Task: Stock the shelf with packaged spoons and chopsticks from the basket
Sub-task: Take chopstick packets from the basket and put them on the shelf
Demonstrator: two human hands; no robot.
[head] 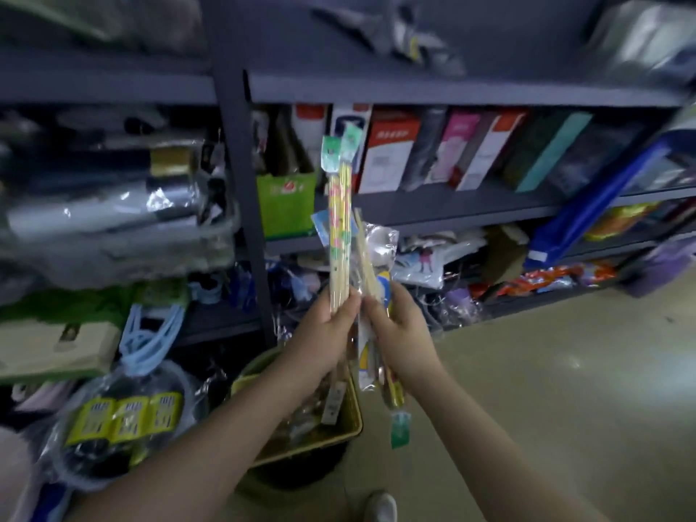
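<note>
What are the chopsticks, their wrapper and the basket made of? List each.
Chopsticks: apparently pale wood or bamboo, printed floral tops.
Wrapper: clear glossy plastic film; it glints and crinkles.
Basket: seemingly yellow moulded plastic or weave; too blurred to tell.

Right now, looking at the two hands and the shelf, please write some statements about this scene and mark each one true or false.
1. The left hand holds long clear packs of floral-printed wooden chopsticks upright. True.
2. The right hand is empty. False: it grips a clear packet with a metal spoon.
3. The yellow woven basket sits on the top shelf. False: it is low, below the hands.
4. Upright boxes stand on the grey metal shelf behind the packs. True.
</note>
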